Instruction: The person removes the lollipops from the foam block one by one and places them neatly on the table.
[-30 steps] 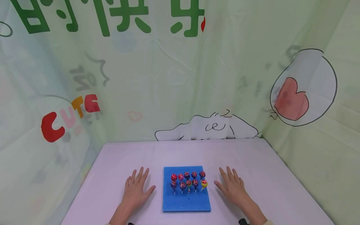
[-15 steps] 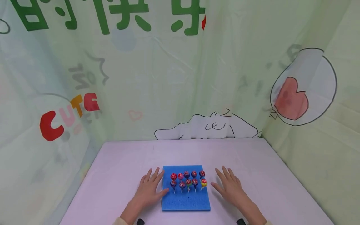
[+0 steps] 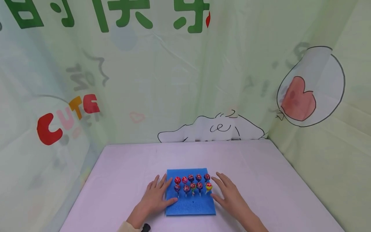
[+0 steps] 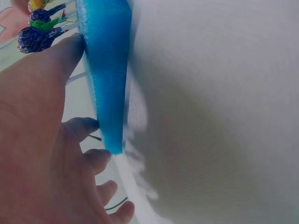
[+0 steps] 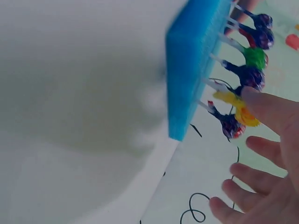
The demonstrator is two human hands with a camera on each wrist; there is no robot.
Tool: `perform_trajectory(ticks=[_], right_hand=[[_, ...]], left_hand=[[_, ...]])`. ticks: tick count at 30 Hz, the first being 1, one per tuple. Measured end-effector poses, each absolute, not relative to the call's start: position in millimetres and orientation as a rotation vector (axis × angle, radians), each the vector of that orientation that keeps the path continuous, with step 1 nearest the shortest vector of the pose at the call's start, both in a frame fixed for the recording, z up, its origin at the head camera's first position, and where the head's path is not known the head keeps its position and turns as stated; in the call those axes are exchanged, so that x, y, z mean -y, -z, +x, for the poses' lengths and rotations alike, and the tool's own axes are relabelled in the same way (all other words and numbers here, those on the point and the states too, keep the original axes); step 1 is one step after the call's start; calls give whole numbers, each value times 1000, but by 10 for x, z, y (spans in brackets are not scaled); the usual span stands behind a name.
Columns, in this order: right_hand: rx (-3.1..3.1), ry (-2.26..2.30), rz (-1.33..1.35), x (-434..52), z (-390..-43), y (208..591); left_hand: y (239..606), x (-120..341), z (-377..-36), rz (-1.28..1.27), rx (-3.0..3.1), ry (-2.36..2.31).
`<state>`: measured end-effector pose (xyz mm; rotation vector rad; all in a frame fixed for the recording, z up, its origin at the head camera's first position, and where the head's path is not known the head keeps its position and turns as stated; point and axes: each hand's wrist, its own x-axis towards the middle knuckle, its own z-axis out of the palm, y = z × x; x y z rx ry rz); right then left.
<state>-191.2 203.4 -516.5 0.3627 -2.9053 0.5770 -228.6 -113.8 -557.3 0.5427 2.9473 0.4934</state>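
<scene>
The blue foam block [image 3: 190, 196] lies on the lilac worktop [image 3: 261, 180] between the two hands, carrying ten lollipops [image 3: 192, 183] standing upright in two rows on its far half. The left hand [image 3: 156, 197] lies flat with fingers straight, its thumb and fingertips over the block's left edge, gripping nothing; the right hand [image 3: 227, 195] is spread and relaxed, holding nothing, just beside the block's right edge, its thumb close to the yellow-wrapped lollipop [image 3: 209, 186] at the near right corner of the rows. A risk, as I judge it: that thumb brushing the yellow wrapper could tilt or pull its stick loose, and uneven pressure from either side could slide the light foam and rock the sticks. Beyond both hands hangs a pale green printed curtain [image 3: 179, 80]; nothing stands between hands and block.
</scene>
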Motion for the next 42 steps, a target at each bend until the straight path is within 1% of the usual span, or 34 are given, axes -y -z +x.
perform_trajectory(ticks=[8, 17, 34, 42], right_hand=[[2784, -520, 385, -1912, -1904, 5219], [2702, -484, 384, -1887, -1948, 5311], [2633, -411, 437, -1886, -1952, 5299], [2516, -388, 504, -1907, -1984, 5249]], left_hand=[[5568, 1134, -2292, 532, -2931, -505], [5562, 1134, -2284, 512, -2927, -513], [5520, 1118, -2266, 527, -2938, -518], [5509, 1101, -2250, 520, -2943, -511]])
